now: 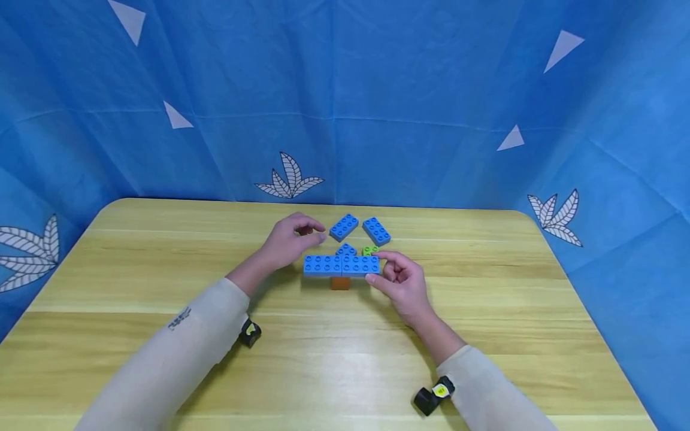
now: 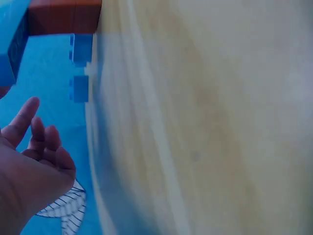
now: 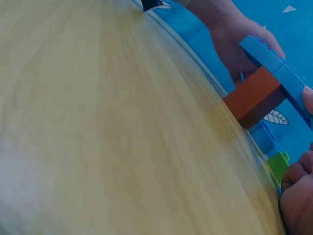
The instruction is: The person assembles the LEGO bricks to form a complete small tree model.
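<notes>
Two blue bricks, a left one (image 1: pixel 322 265) and a right one (image 1: pixel 361 265), lie end to end in a row on top of a reddish-brown brick stack (image 3: pixel 254 95) that stands on the table. With thumb and index finger, my right hand (image 1: pixel 401 284) pinches the right end of that row. My left hand (image 1: pixel 291 239) hovers beyond the row's left end, fingers loosely bent and nothing held. The left wrist view also shows this left hand (image 2: pixel 36 161), apart from the bricks. The row partly hides a blue brick (image 1: pixel 346 249) and a green brick (image 1: pixel 370 250) behind it.
Farther back on the table lie two loose blue bricks, one on the left (image 1: pixel 344 227) and one on the right (image 1: pixel 376 231). A blue curtain (image 1: pixel 409 161) hangs behind the wooden table (image 1: pixel 334 359). Black wrist devices sit by both sleeves.
</notes>
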### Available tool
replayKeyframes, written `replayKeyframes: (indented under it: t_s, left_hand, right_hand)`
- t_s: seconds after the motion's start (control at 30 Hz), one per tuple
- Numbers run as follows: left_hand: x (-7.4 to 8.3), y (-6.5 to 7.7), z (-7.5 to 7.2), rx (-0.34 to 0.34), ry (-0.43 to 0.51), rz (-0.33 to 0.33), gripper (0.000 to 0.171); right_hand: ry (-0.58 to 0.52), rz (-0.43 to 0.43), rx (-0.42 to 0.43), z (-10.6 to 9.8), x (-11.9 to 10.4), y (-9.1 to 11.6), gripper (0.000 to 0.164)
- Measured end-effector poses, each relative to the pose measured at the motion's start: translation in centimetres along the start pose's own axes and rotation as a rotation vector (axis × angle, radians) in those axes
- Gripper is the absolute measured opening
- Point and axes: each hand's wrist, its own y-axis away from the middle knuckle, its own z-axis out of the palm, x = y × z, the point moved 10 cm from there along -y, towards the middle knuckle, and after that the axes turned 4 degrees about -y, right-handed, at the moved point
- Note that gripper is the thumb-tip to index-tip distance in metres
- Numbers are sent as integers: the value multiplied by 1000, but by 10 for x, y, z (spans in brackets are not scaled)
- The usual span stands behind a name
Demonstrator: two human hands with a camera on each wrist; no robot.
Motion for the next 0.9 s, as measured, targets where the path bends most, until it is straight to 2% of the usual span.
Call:
replayKeyframes:
  t_s: [0.1, 0.17, 0.37, 0.5, 0.7, 0.9]
  left_hand:
    - [-11, -8, 1, -16, -26, -44, 26]
    - [-14, -14, 5, -32, -54, -48, 29]
    - [-11, -30, 21, -72, -142, -35, 40]
    - [-12, -38, 29, -50, -183, -80, 46]
    - [-14, -46, 35, -29, -317, -119, 50]
    - [-15, -49, 35, -16, -340, -126, 44]
  right_hand:
    - [-2, -18, -6, 1, -2, 0, 36]
    - [-6, -20, -2, 1, -1, 0, 36]
    - [-2, -14, 3, 0, -1, 1, 34]
    - [4, -11, 3, 0, -1, 2, 33]
    - [15, -16, -5, 1, -3, 0, 33]
    - [19, -11, 0, 0, -3, -1, 33]
